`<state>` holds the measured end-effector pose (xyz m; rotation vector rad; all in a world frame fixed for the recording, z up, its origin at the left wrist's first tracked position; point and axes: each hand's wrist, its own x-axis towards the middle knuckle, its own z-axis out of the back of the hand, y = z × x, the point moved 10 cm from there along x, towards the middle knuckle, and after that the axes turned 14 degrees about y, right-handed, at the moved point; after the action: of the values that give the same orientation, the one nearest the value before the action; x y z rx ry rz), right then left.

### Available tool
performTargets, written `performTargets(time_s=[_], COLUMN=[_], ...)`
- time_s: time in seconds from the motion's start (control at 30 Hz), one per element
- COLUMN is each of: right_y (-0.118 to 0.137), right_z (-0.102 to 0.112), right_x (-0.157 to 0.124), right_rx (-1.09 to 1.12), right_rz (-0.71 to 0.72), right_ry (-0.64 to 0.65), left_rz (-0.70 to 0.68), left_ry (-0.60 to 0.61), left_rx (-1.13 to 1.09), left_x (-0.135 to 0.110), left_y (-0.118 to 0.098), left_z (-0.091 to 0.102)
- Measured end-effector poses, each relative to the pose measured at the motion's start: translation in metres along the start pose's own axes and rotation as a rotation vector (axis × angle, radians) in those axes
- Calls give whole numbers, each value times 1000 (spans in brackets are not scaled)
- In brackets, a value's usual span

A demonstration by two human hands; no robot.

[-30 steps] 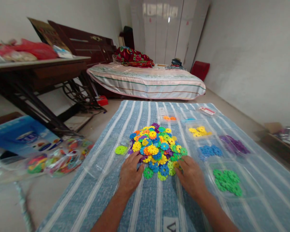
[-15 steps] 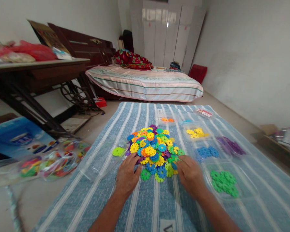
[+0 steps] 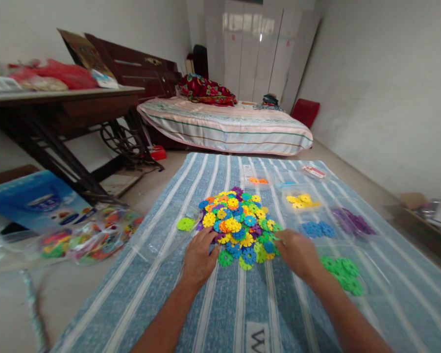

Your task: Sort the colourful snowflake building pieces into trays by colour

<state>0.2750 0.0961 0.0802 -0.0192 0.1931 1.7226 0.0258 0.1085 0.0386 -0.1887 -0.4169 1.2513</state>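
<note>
A heap of notched plastic flower discs (image 3: 238, 228) in yellow, blue, green, orange and purple lies on the striped cloth. At its near left edge rests my left hand (image 3: 200, 257), fingers stretched and apart, touching the discs. My right hand (image 3: 297, 252) is at the heap's right edge, thumb and fingers pinched at a green flower disc (image 3: 277, 228), which they partly cover. Left of the heap, a lime-green disc (image 3: 185, 224) lies in a clear plastic box (image 3: 150, 252). Green discs (image 3: 343, 274) fill part of another clear box, near my right forearm.
On the right are clear boxes with blue discs (image 3: 318, 229), purple discs (image 3: 355, 221), yellow discs (image 3: 302, 200) and orange discs (image 3: 258, 181). Bagged colourful pieces (image 3: 95, 242) sit left of the table. Beyond it stands a bed (image 3: 228, 127); a sewing-machine table (image 3: 66, 98) is at the left.
My right hand has shifted slightly right and away from me along the heap's edge. My left hand stays at the heap's left side. The whole view has moved slightly.
</note>
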Motion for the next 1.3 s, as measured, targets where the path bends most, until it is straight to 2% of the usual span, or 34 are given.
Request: performTargets(time_s=[0.07,0.2,0.37,0.5,0.6,0.93,1.07,1.17,1.3], right_y=[11,16,20,31,35,33,35,30,10], right_z=[-24,-32,-35,-39,-40,-38,-36,-26,4], right_x=[-9,-11,-4,-12,-17,-16,-19,-24,-33], right_rx=[4,-7,-60,-147,-160,-81,-89,-68,26], right_rz=[-14,-56,0,135,206,234,271,292,290], right_ry=[103,84,-73,-263,-329,-346,-390,-462,-599], left_rz=[4,1,-1,6,16,25,25,23,12], left_ry=[1,-6,3,3,-1,10,11,19,21], left_rx=[-1,-4,-12,-26,-36,-30,-25,-16,-13], left_x=[0,0,0,0,1,2,2,2,3], left_y=[0,0,0,0,1,1,1,0,-2], left_z=[0,1,1,1,1,2,1,2,3])
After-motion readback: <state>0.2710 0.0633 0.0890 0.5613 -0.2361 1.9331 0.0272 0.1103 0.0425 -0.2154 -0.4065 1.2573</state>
